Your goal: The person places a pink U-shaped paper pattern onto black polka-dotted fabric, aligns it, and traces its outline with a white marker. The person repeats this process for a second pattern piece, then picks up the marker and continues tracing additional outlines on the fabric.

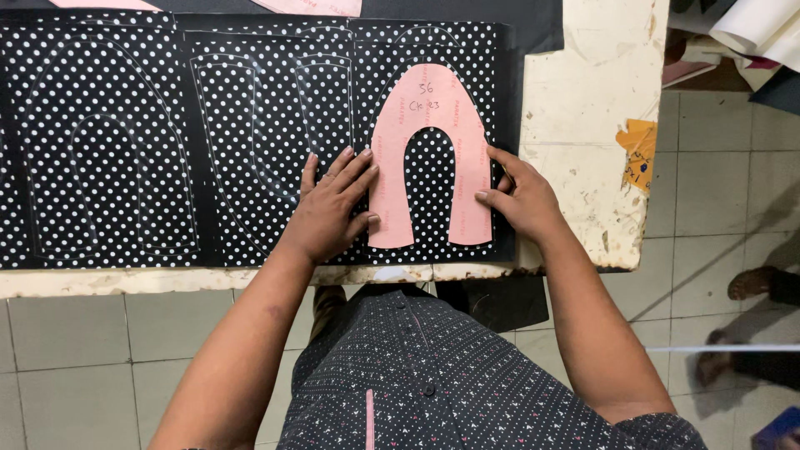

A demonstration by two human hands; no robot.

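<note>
Two bare hands press flat on a pink paper pattern, a horseshoe-shaped template lying on black fabric with white polka dots. Nearest the camera is the person's dark dotted shirt, above pale floor tiles. Beyond it runs the worn, chipped front edge of the table. The left hand lies open, fingers spread, its tips on the pattern's left leg; the right hand is open too, fingertips on the outer edge of the right leg. Neither hand grips anything. Left of the pattern, chalk outlines of the same shape show on the fabric. Right of the pattern, the bare cream table top is stained, with an orange scrap hanging at its edge. Farther right, another person's sandalled feet stand on the tiles.
</note>
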